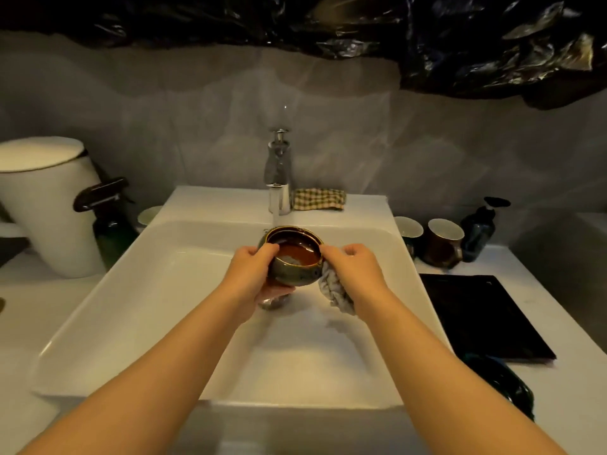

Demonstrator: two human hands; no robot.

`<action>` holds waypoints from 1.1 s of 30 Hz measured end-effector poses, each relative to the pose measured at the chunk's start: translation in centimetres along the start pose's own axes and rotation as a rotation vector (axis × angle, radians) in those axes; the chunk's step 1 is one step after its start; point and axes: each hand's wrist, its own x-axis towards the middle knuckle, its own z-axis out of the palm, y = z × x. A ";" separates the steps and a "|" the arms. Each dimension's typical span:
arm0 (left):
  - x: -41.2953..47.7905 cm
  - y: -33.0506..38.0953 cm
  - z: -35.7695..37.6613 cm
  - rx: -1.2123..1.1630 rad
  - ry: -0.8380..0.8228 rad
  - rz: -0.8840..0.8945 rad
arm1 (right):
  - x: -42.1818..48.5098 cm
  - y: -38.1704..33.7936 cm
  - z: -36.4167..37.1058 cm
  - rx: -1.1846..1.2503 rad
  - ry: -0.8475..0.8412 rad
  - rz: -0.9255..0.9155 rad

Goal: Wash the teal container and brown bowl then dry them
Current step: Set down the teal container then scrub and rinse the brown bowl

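The brown bowl (pixel 293 257), dark green outside and glossy brown inside, is held over the white sink (pixel 164 290) under the running tap (pixel 279 178). Water pools in its bottom. My left hand (pixel 254 274) grips the bowl's left side, thumb on the rim and fingers underneath. My right hand (pixel 353 269) touches the bowl's right rim while it holds a grey cloth (pixel 336 290) bunched under the palm. A dark teal item (pixel 502 385), possibly the teal container, lies at the counter's front right, below the black mat (pixel 483 316).
A checked cloth (pixel 318 199) lies behind the tap. Two mugs (pixel 441 241) and a dark pump bottle (pixel 481 228) stand to the sink's right. A white bin (pixel 49 205) and a green spray bottle (pixel 111 224) stand at the left. Black plastic sheeting hangs above.
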 end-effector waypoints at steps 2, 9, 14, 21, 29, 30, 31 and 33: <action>1.1 -0.1 -1.9 -0.011 0.039 0.000 | 0.8 -0.1 2.2 0.051 -0.018 0.065; 4.3 -1.5 -4.1 0.020 0.101 -0.019 | 3.9 0.7 5.3 0.190 0.062 0.158; 5.3 -2.4 -4.1 -0.068 0.042 -0.112 | 5.2 2.2 5.2 0.246 0.228 0.083; 4.6 -1.9 -4.0 -0.273 -0.170 -0.412 | 5.8 2.6 4.8 0.250 0.232 0.044; 4.2 -2.0 -4.2 -0.360 -0.168 -0.357 | 5.6 3.1 4.1 0.298 0.223 0.100; 4.2 -2.0 -4.3 -0.378 -0.176 -0.325 | 5.6 3.1 4.0 0.307 0.217 0.107; 4.2 -2.1 -4.3 -0.358 -0.182 -0.287 | 5.7 3.2 4.0 0.317 0.216 0.114; 4.3 -2.2 -4.5 -0.246 -0.155 -0.198 | 5.8 3.5 4.1 0.336 0.226 0.121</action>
